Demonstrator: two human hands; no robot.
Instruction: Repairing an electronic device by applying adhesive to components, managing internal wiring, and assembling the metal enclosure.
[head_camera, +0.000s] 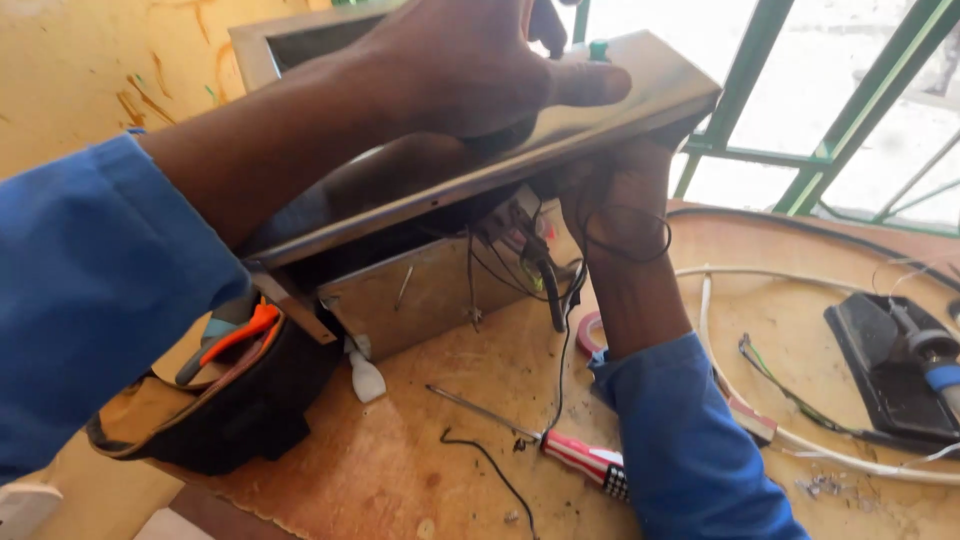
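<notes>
Metal enclosure (420, 290) stands on the wooden bench (420, 470), hinged lid (600, 110) raised. Left hand (470, 65) lies flat on the lid's top, fingers together. Right hand (620, 200) grips the lid's underside, among loose wires (520, 270). Screwdriver (560, 448) lies in front of the enclosure. Lid looks stiff, slick, sharp-edged; hold by edges, clear of wiring.
</notes>
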